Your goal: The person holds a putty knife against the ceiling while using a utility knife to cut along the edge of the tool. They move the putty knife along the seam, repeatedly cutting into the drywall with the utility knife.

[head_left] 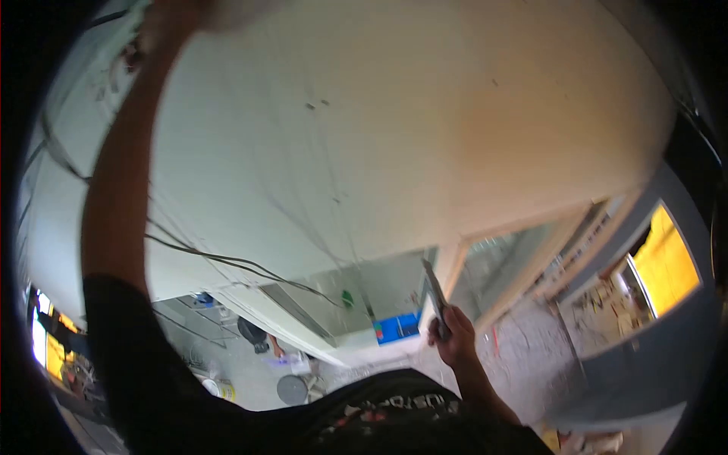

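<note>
My left arm reaches up past a broad pale panel (364, 136) to the top edge of the view. There my left hand (171, 19) is blurred and partly cut off, so its fingers and anything in them cannot be made out. Lower right of centre, my right hand (456, 337) is closed around the handle of a flat, thin grey tool (434, 292), its blade pointing up and seen nearly edge-on. The tool is in front of the panel's lower edge, beside a blue box (398, 329).
Dark cables (227, 260) hang across the left. Below, another person's hand (278, 351) is near a white container (299, 364). A bucket (218, 388) and a round grey lid (292, 389) are on the floor. A yellow-lit window (667, 262) is at right.
</note>
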Demonstrator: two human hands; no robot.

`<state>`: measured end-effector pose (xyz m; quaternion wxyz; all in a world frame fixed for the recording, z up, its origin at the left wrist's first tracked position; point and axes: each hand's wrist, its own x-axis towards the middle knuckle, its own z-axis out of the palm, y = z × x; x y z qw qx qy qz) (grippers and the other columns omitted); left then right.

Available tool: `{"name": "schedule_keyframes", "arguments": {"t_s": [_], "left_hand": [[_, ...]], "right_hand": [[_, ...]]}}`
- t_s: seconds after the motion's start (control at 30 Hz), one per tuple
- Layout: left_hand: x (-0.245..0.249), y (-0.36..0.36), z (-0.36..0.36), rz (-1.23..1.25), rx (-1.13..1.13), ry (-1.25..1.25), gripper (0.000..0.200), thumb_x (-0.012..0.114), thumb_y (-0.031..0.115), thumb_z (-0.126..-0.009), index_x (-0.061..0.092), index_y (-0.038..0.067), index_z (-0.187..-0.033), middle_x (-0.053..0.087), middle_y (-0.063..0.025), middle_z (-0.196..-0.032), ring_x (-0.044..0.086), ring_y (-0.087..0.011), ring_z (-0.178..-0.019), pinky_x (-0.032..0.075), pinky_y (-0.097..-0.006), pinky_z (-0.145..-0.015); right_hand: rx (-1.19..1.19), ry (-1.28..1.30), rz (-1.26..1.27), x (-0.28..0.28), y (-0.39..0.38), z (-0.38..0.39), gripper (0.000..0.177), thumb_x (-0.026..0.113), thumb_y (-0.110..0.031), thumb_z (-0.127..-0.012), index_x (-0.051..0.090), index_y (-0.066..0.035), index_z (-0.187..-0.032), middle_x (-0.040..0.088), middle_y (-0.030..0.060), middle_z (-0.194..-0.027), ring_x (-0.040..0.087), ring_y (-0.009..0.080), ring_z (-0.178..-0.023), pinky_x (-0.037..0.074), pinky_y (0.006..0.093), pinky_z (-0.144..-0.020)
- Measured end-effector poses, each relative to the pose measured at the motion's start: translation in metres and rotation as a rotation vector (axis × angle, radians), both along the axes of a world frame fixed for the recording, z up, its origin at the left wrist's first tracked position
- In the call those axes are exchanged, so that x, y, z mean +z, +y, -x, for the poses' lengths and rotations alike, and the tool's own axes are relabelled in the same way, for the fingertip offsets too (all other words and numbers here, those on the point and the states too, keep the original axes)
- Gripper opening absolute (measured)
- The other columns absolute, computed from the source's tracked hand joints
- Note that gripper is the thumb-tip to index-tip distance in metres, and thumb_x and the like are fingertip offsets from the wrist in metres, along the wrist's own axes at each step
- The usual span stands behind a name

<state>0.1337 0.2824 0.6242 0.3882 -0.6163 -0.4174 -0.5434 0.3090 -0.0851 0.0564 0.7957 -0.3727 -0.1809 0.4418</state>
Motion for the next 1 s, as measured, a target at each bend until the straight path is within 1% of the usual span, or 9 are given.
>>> {"name": "schedule_keyframes", "arguments": {"t_s": [0.03,0.07,0.13,0.2,0.33,0.47,0.57,0.8,1.0], "left_hand": [[0.004,0.039,0.011,-0.110,0.049,0.048,0.045,0.047,0.046,-0.105,0.052,0.031,-0.146,0.057,-0.0170,-0.142,0.060,-0.0408,-0.122,0.046,-0.0548,-0.106],[0.003,0.021,0.012,0.011,0.073,0.111,0.053,0.052,0.048,-0.104,0.045,0.036,-0.154,0.054,-0.0183,-0.144,0.060,-0.0412,-0.123,0.048,-0.0533,-0.106],[0.004,0.056,0.022,-0.503,-0.063,0.167,0.047,0.070,0.059,-0.090,0.072,0.033,-0.128,0.070,-0.0062,-0.108,0.069,-0.0306,-0.095,0.054,-0.0475,-0.087],[0.001,0.049,0.021,-0.594,-0.087,0.176,0.035,0.065,0.054,-0.095,0.070,0.044,-0.128,0.066,-0.0026,-0.106,0.067,-0.0281,-0.092,0.054,-0.0481,-0.083],[0.007,0.047,0.029,-0.630,-0.128,0.254,0.034,0.064,0.056,-0.096,0.073,0.042,-0.125,0.061,0.0011,-0.091,0.065,-0.0239,-0.081,0.054,-0.0441,-0.074],[0.007,0.030,0.047,-0.359,-0.044,0.393,0.054,0.063,0.063,-0.093,0.057,0.049,-0.145,0.061,-0.0079,-0.112,0.066,-0.0271,-0.105,0.054,-0.0470,-0.091],[0.009,0.024,0.048,-0.269,-0.051,0.375,0.060,0.064,0.064,-0.092,0.050,0.052,-0.149,0.060,-0.0099,-0.113,0.065,-0.0280,-0.107,0.053,-0.0477,-0.094],[0.023,0.013,0.051,-0.116,0.042,0.416,0.066,0.064,0.063,-0.092,0.041,0.054,-0.153,0.061,-0.0124,-0.112,0.068,-0.0301,-0.103,0.058,-0.0486,-0.088],[0.031,0.031,0.052,-0.106,-0.109,0.469,0.068,0.055,0.068,-0.093,0.033,0.055,-0.156,0.062,-0.0137,-0.114,0.070,-0.0312,-0.107,0.061,-0.0449,-0.084]], "right_hand": [[-0.003,0.006,-0.023,-0.007,0.002,0.000,0.030,0.055,-0.032,-0.108,0.057,-0.002,-0.110,0.063,0.0137,-0.078,0.060,0.0236,-0.065,0.050,0.0379,-0.059],[0.022,0.054,-0.048,-0.008,0.003,-0.002,0.029,0.054,-0.030,-0.108,0.056,-0.002,-0.109,0.063,0.0146,-0.078,0.061,0.0257,-0.065,0.051,0.0392,-0.060],[-0.010,0.127,-0.029,-0.010,0.005,0.000,0.030,0.057,-0.033,-0.105,0.056,-0.003,-0.107,0.063,0.0148,-0.076,0.062,0.0276,-0.065,0.052,0.0404,-0.058],[0.002,0.115,0.015,-0.021,0.006,-0.005,0.027,0.058,-0.031,-0.104,0.056,-0.004,-0.107,0.065,0.0145,-0.078,0.063,0.0275,-0.063,0.052,0.0404,-0.056],[0.000,0.125,0.105,-0.028,0.006,-0.007,0.027,0.060,-0.032,-0.104,0.057,-0.005,-0.108,0.065,0.0134,-0.077,0.063,0.0261,-0.063,0.052,0.0386,-0.055],[-0.017,0.133,0.190,-0.031,0.003,-0.008,0.024,0.055,-0.030,-0.106,0.055,-0.006,-0.106,0.065,0.0119,-0.078,0.061,0.0251,-0.059,0.051,0.0398,-0.055],[-0.028,0.157,0.245,-0.028,0.002,-0.007,0.023,0.055,-0.029,-0.106,0.054,-0.006,-0.106,0.064,0.0121,-0.078,0.061,0.0256,-0.060,0.051,0.0396,-0.055],[-0.011,0.164,0.275,-0.046,-0.002,-0.002,0.022,0.054,-0.028,-0.106,0.054,-0.006,-0.109,0.064,0.0124,-0.077,0.061,0.0264,-0.061,0.051,0.0393,-0.055],[-0.085,0.184,0.287,-0.048,-0.016,-0.001,0.024,0.055,-0.026,-0.106,0.054,-0.002,-0.109,0.063,0.0128,-0.075,0.061,0.0264,-0.060,0.052,0.0404,-0.053]]}}
